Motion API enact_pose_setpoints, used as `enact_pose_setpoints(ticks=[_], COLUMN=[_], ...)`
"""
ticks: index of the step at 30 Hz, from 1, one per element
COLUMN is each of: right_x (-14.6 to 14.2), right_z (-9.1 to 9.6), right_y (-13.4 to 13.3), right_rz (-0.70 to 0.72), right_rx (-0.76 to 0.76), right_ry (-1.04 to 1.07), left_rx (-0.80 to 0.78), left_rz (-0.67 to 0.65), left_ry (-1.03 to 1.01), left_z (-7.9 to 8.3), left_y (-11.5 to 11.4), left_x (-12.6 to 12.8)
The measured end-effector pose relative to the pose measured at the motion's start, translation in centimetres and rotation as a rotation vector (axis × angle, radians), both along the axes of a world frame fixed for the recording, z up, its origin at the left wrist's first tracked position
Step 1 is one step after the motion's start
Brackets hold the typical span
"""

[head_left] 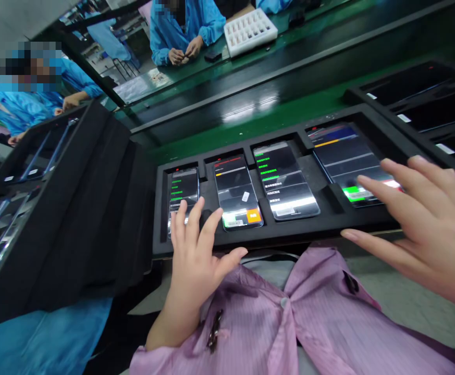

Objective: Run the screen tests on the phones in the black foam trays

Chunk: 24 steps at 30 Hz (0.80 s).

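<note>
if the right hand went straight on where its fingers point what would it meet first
Likely the rightmost lit smartphone in the black tray; the right hand overlaps it in view, but depth is unclear.

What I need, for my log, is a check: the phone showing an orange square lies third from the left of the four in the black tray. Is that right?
No: the head view shows the phone with an orange square second from the left of the four in the black tray.

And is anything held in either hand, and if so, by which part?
Nothing is held: the left hand is spread open at the leftmost phone in the tray, the right hand at the rightmost phone. Touch cannot be told.
</note>
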State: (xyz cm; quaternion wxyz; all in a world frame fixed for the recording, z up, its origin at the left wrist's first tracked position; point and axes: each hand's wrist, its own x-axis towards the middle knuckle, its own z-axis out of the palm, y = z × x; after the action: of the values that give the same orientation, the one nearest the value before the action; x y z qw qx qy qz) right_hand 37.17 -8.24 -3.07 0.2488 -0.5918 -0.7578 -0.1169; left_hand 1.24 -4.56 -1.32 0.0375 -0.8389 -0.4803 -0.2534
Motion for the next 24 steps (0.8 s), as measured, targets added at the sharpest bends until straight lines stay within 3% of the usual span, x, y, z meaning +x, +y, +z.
enact_pose_setpoints(ticks=[4,7,13,21,24], right_x=[-2.1,-3.9,-5.2,-4.9,-4.9], right_z=[1.9,2.4,0.7,-0.2,-0.4], right_y=[1.9,3.5,4.9,5.0,4.8], right_rz=[0.255,0.417,0.366,0.329,0.309], right_rx=[0.008,-0.005,-0.003,-0.005,-0.030], right_ry=[0.000,-0.040,-0.123,-0.101,-0.098], left_rx=[0.071,0.077,-0.076,-0.342,-0.273], left_rz=[-0.020,-0.019,0.029,0.079,0.065], left_ry=[-0.059,-0.068,0.041,0.136,0.052], left_z=[1.9,2.0,0.9,1.8,2.1], left_y=[1.1,2.7,3.9,4.4,4.0], left_x=[0.0,0.3,0.8,1.4,0.9])
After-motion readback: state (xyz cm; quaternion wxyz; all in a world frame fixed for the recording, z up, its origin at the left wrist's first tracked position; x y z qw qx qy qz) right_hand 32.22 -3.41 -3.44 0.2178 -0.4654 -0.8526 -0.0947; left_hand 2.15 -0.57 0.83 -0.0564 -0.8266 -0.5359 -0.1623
